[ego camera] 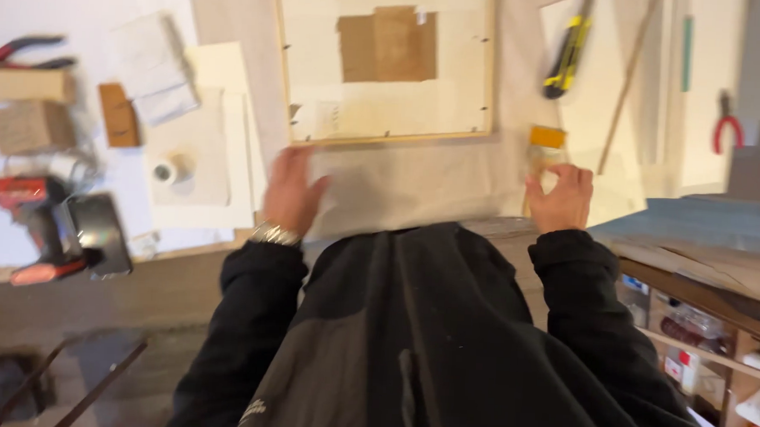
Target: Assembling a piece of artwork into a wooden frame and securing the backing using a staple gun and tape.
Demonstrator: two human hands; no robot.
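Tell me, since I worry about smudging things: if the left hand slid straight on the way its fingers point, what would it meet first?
Probably the lower wooden edge of the picture frame, just beyond the left hand; blur makes the gap hard to judge.

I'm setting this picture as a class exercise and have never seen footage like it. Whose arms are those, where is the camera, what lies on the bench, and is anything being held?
The camera sits on a person's head and looks down, so the black sleeves are that person's own arms. The left hand rests open on the pale sheet covering the bench. The right hand closes its fingers around a small brush with a yellow band. Beyond the hands lies a wooden picture frame, back side up, with a brown patch in its middle. A yellow and black utility knife lies to the right, red pliers farther right, and a red cordless drill and a roll of tape to the left.
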